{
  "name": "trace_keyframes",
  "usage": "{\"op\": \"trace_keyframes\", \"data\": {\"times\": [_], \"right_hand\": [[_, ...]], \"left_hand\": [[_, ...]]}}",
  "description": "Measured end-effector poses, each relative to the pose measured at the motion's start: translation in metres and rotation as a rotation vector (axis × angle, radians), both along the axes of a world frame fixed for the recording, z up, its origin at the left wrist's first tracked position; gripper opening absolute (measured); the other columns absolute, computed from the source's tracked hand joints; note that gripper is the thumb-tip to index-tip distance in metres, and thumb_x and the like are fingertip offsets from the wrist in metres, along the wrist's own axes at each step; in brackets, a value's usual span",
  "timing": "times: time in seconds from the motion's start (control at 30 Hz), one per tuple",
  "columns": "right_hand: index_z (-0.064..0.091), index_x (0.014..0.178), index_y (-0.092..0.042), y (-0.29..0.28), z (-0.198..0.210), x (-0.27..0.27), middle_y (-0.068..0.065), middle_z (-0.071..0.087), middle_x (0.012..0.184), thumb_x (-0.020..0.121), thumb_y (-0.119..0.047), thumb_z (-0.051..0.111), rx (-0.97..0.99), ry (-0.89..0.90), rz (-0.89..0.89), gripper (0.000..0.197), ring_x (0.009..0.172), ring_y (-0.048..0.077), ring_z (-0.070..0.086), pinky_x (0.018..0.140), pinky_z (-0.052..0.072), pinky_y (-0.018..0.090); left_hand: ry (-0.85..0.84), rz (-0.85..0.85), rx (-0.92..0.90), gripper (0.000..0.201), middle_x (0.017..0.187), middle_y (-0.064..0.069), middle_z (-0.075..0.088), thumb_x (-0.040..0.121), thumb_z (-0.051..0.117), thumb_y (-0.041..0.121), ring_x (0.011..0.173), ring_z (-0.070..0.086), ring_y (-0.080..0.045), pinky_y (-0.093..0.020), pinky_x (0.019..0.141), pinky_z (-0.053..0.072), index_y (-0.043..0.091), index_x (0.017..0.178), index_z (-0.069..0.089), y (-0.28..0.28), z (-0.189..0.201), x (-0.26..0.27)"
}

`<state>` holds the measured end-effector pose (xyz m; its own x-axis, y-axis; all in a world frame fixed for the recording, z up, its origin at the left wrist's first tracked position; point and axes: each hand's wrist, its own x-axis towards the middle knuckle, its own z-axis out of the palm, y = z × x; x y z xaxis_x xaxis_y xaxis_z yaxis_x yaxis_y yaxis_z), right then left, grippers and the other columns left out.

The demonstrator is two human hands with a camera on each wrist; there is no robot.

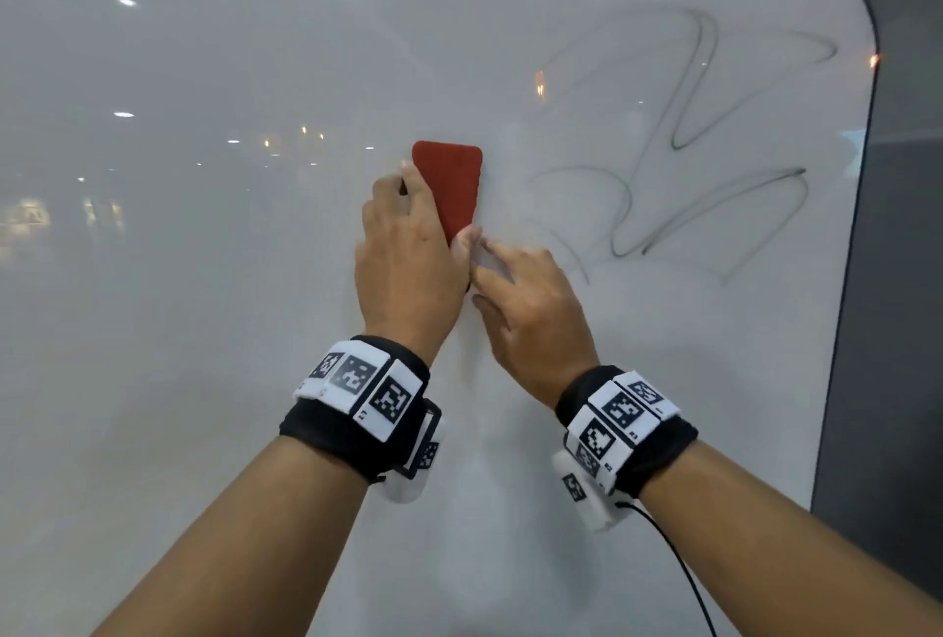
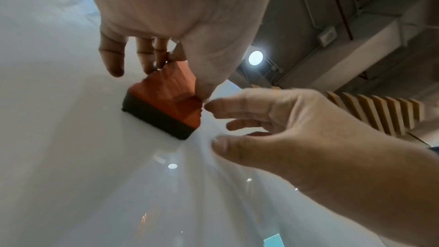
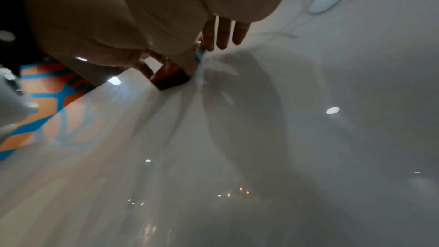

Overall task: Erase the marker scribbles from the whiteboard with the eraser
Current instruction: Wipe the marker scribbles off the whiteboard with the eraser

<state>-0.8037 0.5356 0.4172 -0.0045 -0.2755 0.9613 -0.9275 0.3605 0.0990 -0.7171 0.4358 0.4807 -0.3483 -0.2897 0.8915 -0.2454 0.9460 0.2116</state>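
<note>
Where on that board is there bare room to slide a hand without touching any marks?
The whole stretch of whiteboard left of the eraser is bare, and so is the band below both wrists. It is crowded at the right: scribbles fill the space from the right hand to the board's rounded edge. The left hand grips the eraser mid-board.

Left of eraser (image 1: 451, 187): bare board (image 1: 178, 238), wide room for a hand to slide.
Below the hands: bare board, room to pass.
Above eraser: bare board up to the top edge.
Right of eraser: the right hand (image 1: 525, 315) is in the way, its fingers just beside the left hand (image 1: 408, 264).
Far right: scribbles (image 1: 714, 146) lie flat, nothing sticks out there.
Right edge: the board ends at a dark rim, with a grey wall (image 1: 903, 279) past it.
</note>
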Motion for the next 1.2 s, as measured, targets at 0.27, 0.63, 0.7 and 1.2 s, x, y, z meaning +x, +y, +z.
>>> {"op": "trace_keyframes", "data": {"times": [0.27, 0.63, 0.7, 1.2], "right_hand": [[0.034, 0.152, -0.023, 0.051, -0.009, -0.043, 0.011, 0.024, 0.16, 0.087, -0.054, 0.064, -0.042, -0.181, -0.336, 0.079, 0.147, 0.028, 0.022, 0.118, 0.024, 0.047], [0.021, 0.157, -0.028, 0.054, -0.027, -0.048, 0.006, 0.013, 0.164, 0.088, -0.061, 0.056, 0.031, -0.229, -0.384, 0.083, 0.152, 0.023, 0.009, 0.12, 0.011, 0.044], [0.017, 0.157, -0.028, 0.055, -0.03, -0.048, 0.005, 0.01, 0.165, 0.09, -0.061, 0.054, 0.042, -0.246, -0.379, 0.083, 0.152, 0.023, 0.006, 0.121, 0.01, 0.045], [0.012, 0.158, -0.023, 0.056, -0.065, -0.047, 0.004, 0.005, 0.165, 0.093, -0.065, 0.047, 0.061, -0.298, -0.414, 0.085, 0.152, 0.022, 0.002, 0.121, 0.014, 0.05]], "left_hand": [[-0.065, 0.143, -0.476, 0.068, 0.131, -0.011, 0.05, 0.083, 0.067, 0.029, 0.108, 0.044, -0.031, -0.044, 0.074, 0.045, 0.007, 0.143, 0.044, -0.015, -0.014, -0.006], [0.038, 0.146, -0.429, 0.068, 0.135, -0.007, 0.049, 0.083, 0.064, 0.029, 0.113, 0.039, -0.03, -0.047, 0.082, 0.04, 0.013, 0.145, 0.042, -0.011, -0.038, -0.022], [0.169, 0.158, -0.135, 0.068, 0.137, -0.008, 0.046, 0.086, 0.062, 0.032, 0.115, 0.04, -0.033, -0.049, 0.084, 0.04, 0.015, 0.148, 0.039, -0.007, -0.033, -0.024], [0.049, 0.095, -0.559, 0.059, 0.136, -0.007, 0.054, 0.089, 0.064, 0.032, 0.113, 0.041, -0.028, -0.046, 0.082, 0.038, 0.018, 0.144, 0.048, 0.006, -0.067, -0.04]]}}
